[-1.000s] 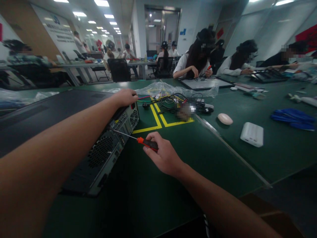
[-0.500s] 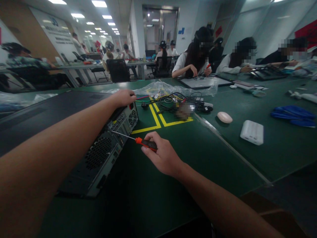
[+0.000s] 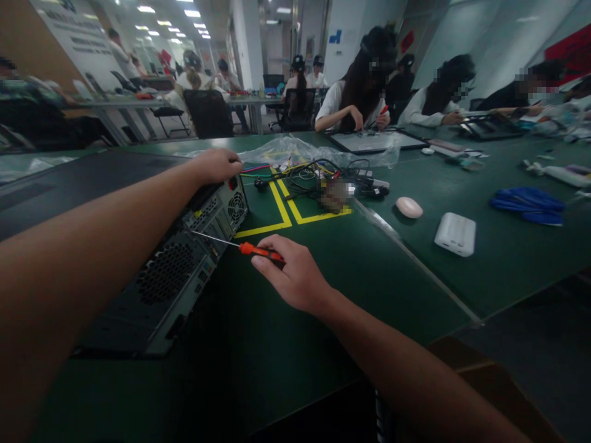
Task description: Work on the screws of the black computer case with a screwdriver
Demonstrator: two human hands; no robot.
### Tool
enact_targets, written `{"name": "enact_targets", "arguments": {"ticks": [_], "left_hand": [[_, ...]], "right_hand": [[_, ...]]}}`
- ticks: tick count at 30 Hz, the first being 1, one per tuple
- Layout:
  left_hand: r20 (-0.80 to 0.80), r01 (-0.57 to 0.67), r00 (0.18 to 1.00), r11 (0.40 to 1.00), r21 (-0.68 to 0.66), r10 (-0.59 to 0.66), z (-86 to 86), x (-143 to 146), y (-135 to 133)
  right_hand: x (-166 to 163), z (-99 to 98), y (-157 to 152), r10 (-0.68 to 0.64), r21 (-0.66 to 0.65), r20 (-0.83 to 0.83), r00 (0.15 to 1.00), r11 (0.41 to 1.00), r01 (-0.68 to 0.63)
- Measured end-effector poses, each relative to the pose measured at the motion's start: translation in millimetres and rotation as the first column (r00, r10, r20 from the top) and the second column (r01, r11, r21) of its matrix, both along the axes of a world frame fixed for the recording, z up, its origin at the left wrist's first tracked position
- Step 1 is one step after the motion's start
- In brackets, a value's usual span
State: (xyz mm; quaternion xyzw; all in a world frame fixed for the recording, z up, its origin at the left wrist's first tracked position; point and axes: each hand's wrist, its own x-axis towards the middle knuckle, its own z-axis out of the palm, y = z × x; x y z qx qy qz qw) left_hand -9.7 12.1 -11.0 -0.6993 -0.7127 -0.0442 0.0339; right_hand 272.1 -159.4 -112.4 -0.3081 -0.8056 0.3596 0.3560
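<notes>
Screwdriver [image 3: 247, 248] gripped by right fingers [image 3: 279, 244] could slip off computer case [image 3: 167, 274] beyond if tilted; left fingers [image 3: 229, 161] rest atop, grip unclear.

At the upper left we see ceiling lights [image 3: 192, 13] and a lettered wall [image 3: 78, 38]; at upper centre, a door [image 3: 295, 37], with black chairs [image 3: 206, 114] and desks [image 3: 111, 105] lower down. The dim lower right looks like floor [image 3: 549, 332].
</notes>
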Motion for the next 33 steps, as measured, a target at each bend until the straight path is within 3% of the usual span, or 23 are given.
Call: {"name": "enact_targets", "arguments": {"ticks": [12,33], "left_hand": [[-0.031,-0.003,1.000,0.999,-0.048,0.001,5.7,12.1,-13.4],[0.007,0.006,1.000,1.000,-0.014,-0.005,1.2,3.7,-2.5]], "right_hand": [[-1.0,-4.5,-0.9,0.024,-0.088,0.033,0.999,0.996,-0.021],[-0.1,-2.4,0.4,0.015,-0.053,0.050,0.999,0.999,-0.012]]}}
